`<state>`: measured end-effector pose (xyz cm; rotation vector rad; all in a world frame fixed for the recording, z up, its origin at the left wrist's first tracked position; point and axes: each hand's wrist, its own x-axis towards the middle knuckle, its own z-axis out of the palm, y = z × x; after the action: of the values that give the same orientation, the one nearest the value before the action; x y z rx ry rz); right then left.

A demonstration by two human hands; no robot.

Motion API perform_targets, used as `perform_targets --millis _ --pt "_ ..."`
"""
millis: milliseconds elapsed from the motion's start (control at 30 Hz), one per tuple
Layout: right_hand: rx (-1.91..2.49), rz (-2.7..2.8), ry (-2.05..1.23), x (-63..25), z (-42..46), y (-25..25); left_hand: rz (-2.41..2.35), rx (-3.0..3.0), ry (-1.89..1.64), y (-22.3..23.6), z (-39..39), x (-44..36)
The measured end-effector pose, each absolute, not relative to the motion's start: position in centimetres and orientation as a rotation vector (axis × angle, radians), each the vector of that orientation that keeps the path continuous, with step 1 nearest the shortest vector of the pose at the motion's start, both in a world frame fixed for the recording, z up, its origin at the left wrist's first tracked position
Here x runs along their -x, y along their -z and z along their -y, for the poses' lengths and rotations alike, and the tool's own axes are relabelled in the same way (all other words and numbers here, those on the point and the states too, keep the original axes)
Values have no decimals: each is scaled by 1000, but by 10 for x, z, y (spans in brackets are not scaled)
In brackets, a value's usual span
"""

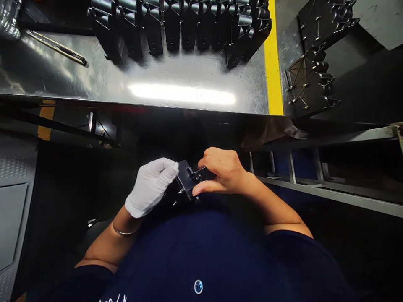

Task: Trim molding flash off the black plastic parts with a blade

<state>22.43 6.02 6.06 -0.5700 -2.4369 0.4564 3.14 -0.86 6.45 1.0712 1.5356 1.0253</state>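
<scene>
Shiny metal surface [103,84] runs across from the left, a long lamp glare on its front half; yellow strip [273,63] near its right end. Lower left, below surface height, a grey panel [12,218] with a dimpled border. Right, a metal rack frame [333,196]; the room beneath is mostly dark.

Around, left to right: slim pen-like tool [58,48] lying slantwise on the surface, well apart from the row of black blocks [173,35] that stands along the back, rounded tops outward. Two more black blocks [310,86] lie past the yellow strip, one showing ribs and pins.

Person in a dark blue shirt [201,247] faces the surface. Black part [186,178] is up in the air, off the surface's front edge, close to the shirt. Gloved left hand [151,186] pinches its left edge; bare right hand [225,170] grips its right side, thumb low, curled fingers hiding some of it.

Containers: far left, clear plastic wrap or bottle [9,19], cannot tell which. Right, crumpled plastic bag [280,130] under the surface edge, contents unclear.
</scene>
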Motion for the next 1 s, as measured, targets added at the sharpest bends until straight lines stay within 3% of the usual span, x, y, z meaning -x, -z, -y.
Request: perform_targets --millis 633,1000 --pt "416 2498 -839 -225 -60 -61 -1436 -1107 -927 -66 9 -30" --pt "491 2186 -681 -220 -58 -54 -1628 -971 -1129 -54 12 -31"
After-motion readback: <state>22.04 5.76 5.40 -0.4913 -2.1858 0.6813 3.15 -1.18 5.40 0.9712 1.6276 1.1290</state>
